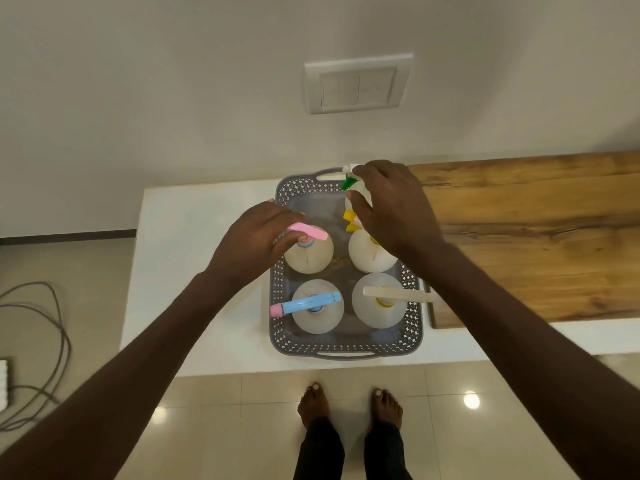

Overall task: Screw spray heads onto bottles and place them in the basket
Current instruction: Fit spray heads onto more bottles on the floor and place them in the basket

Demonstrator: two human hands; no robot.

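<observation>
So the white desk (194,271) carries the whole setup, pushed against the wall with a wooden top (536,237) butting up on its right, and the grey perforated basket (346,344) sits on the desk right in front of me, handles front and back, which I reckon keeps every slot in easy reach of both arms. Four bottles stand upright in it in a two-by-two grid: the blue-headed bottle (320,320) front left, the cream-headed bottle (375,311) front right, the pink-headed bottle (310,258) and the yellow-headed bottle (367,256) in the row behind. The far row looks like the only free space, and that's where my right hand (391,209) is, curled over a fifth bottle with a green trigger (346,183), fingers wrapped round its head and neck, hovering at the back right slot. Can't tell if its base touches the basket floor yet. My left hand (256,237) is on the pink spray head (310,232), fingers loosely bent with the tips resting on it; I guess it's steadying or nudging that bottle aside to make room. Whether it's actually pinching the head, I can't really tell.
</observation>
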